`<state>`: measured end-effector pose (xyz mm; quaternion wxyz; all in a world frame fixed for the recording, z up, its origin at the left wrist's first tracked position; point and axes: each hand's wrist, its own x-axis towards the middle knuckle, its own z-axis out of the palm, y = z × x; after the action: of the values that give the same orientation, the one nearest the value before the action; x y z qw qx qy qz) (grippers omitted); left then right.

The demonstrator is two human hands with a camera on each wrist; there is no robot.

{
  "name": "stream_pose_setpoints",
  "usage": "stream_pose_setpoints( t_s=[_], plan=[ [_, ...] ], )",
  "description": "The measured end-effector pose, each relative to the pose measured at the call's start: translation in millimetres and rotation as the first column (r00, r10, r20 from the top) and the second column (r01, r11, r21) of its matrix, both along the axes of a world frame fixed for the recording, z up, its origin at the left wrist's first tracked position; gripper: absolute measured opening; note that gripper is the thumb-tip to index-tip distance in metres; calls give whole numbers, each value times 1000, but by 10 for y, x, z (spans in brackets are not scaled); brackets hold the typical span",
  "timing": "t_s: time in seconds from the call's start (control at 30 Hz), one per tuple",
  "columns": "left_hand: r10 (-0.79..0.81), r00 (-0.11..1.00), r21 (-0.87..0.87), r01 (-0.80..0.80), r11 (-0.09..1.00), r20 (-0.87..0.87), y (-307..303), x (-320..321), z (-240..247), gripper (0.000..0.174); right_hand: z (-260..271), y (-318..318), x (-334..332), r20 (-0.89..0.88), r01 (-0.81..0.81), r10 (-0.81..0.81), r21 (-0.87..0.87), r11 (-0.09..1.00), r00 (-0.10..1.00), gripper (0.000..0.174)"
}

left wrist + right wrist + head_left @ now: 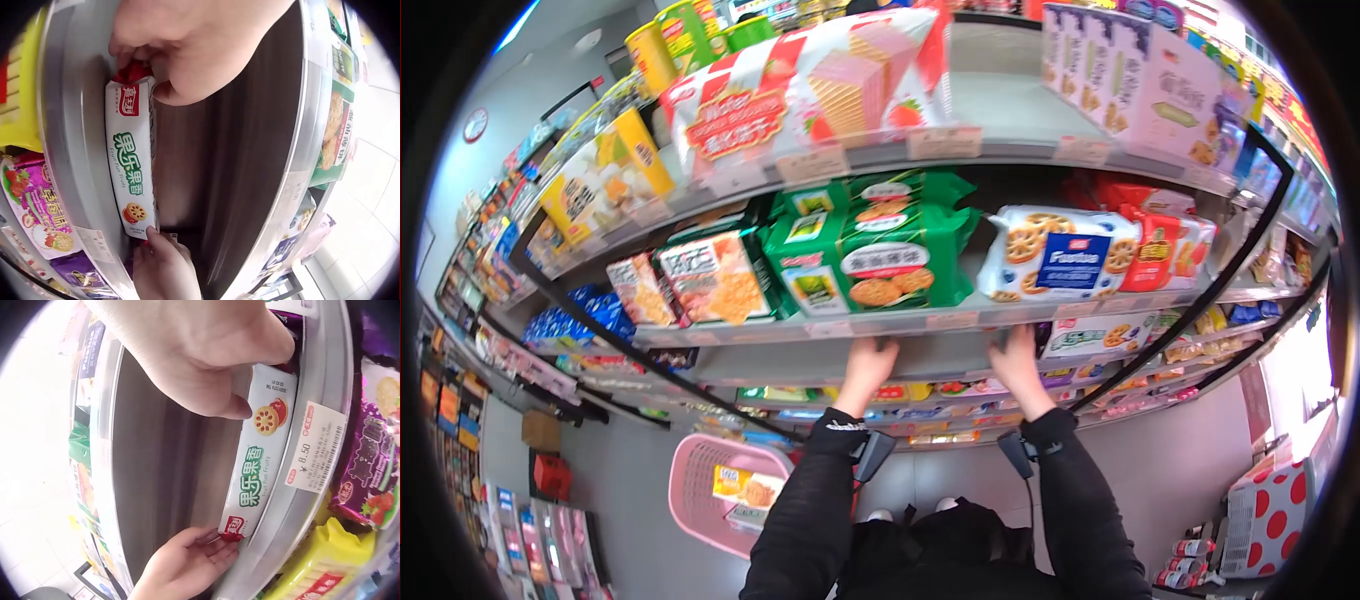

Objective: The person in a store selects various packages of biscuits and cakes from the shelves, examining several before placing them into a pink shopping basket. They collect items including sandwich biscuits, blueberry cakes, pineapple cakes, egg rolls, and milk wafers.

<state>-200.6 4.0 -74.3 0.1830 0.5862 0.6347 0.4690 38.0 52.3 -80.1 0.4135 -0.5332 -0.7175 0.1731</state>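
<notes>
— How does my hold look from there?

— Your left hand (868,362) pinches the red crimped end of the white biscuit pack (131,169), with thumb and fingers (131,44) curled round it. Your right hand (1012,360) grips the other end, thumb pressed on the face beside the biscuit picture. The pack lies lengthwise along the near edge of the shelf (72,125), just behind its metal lip. From the head view it is hidden.

— And to handle it well?

— I'd move both ends together and hold the pack level, so it doesn't twist and crack the biscuits inside. Take the load on the pack's body rather than on that crimp, which could tear. Mind the lip and the price tag (312,456) clipped to it at the right end. Lift clear of them instead of dragging across.

— My arms?

— Both reach forward and up, side by side, forearms nearly parallel. Your hands are slipped in under the shelf that carries the green packs (870,260). The pink basket (700,470) sits low on your left, well apart from the hands.
</notes>
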Motion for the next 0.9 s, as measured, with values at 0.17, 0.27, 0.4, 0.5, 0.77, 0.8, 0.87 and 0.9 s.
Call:
stream_pose_setpoints(
  t_s=[0.17,0.27,0.4,0.5,0.77,0.8,0.87,0.9],
  plan=[
    [172,985,173,-172,970,20,-755,164,230,31,366,-604,-12,70,-171,168,40,984,983,62],
    [75,986,1,-76,997,151,-1265,176,312,21,472,-961,-114,44,-309,309,-6,951,950,56],
    [133,981,-127,-115,985,143,-1812,-44,-50,17,280,-1357,-349,5,-476,480,-108,873,877,49],
    [174,967,-271,-120,955,186,-2181,-337,-413,18,-21,-1633,-614,-25,-570,588,-279,772,809,45],
    [239,971,-477,-205,855,11,-3123,-1669,-1091,19,-677,-2553,-1756,-108,-625,673,-501,598,731,39],
    [251,968,-497,-215,841,7,-3249,-1853,-1170,19,-746,-2682,-1956,-111,-622,675,-518,587,729,39],
    [235,970,-511,-233,828,-61,-3475,-2208,-1347,19,-875,-2928,-2378,-204,-721,747,-508,471,633,31],
    [219,964,-557,-264,788,-147,-3576,-2366,-1441,19,-922,-3055,-2590,-196,-725,763,-519,452,616,27]
  ],
)
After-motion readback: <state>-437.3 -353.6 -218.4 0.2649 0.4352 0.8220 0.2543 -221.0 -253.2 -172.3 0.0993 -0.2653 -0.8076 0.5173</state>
